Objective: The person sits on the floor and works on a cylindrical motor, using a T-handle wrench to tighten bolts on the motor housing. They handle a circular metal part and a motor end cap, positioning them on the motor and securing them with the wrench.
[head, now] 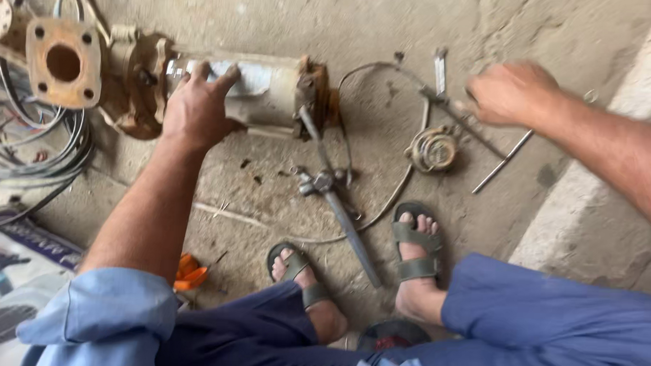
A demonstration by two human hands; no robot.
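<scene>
The left hand (196, 108) lies spread, palm down, on the rusty pump motor (260, 90). The right hand (511, 92), fingers curled, grips a thin metal rod (479, 134) above the floor (346, 18).

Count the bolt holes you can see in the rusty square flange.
4: one in each corner of the rusty square flange, around its large centre bore, at upper left beside the pump body under the left hand.

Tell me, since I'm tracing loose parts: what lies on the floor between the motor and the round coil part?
In the head view, a pipe wrench and a thin wire lie between the motor and the coil part.
</scene>
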